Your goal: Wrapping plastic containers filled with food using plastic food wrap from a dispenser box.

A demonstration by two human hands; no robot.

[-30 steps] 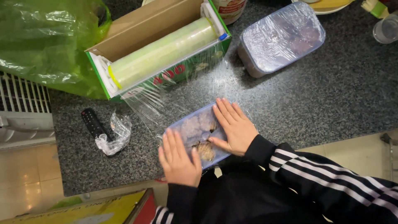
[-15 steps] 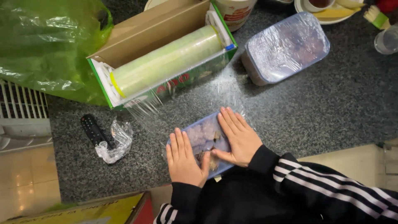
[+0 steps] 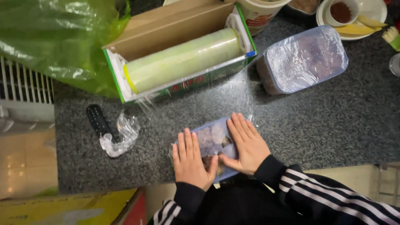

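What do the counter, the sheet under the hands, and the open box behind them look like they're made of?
Counter: polished stone, likely granite, dark and speckled. Sheet: thin clear plastic film, glossy and wrinkled, running to the roll. Box: brown cardboard, matte inside.

We have a single view, from a camera worn on the head, facing almost straight down on a dark speckled counter (image 3: 316, 121). It sits close: our left hand (image 3: 191, 161) and right hand (image 3: 246, 143) lie at the near edge, bottom centre. The frame reaches the cling-film box (image 3: 175, 50) at the far side and the tiled floor (image 3: 25, 162) at left.
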